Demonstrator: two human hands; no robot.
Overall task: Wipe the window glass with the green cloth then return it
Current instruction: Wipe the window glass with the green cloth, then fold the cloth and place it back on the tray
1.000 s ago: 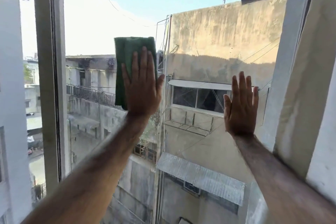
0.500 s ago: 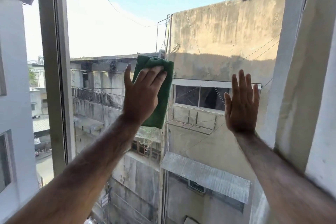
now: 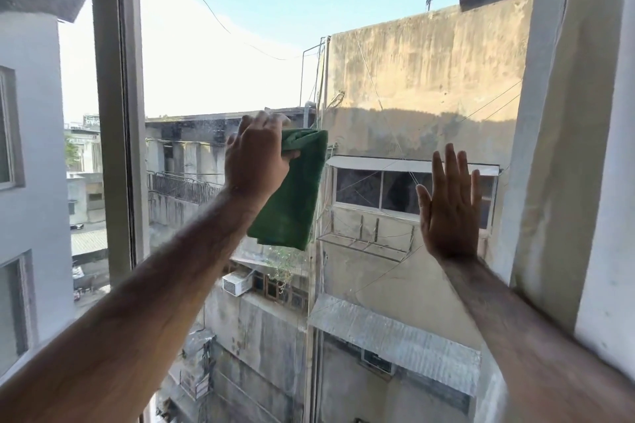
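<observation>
The window glass (image 3: 220, 72) fills the middle of the view, with rooftops and sky behind it. My left hand (image 3: 257, 158) grips the top of the folded green cloth (image 3: 292, 203) at the pane's centre; the cloth hangs down and right from my fingers. Whether the cloth touches the glass I cannot tell. My right hand (image 3: 450, 206) is flat on the glass at the right, fingers up and spread, holding nothing.
A grey vertical window frame (image 3: 117, 113) stands at the left, with an open gap beyond it. A pale wall reveal (image 3: 563, 148) borders the pane at the right. Outside are concrete buildings and hanging wires.
My left hand moved the cloth right and down across the glass, then curled from a flat press into a grip on the cloth's top. My right hand stayed put.
</observation>
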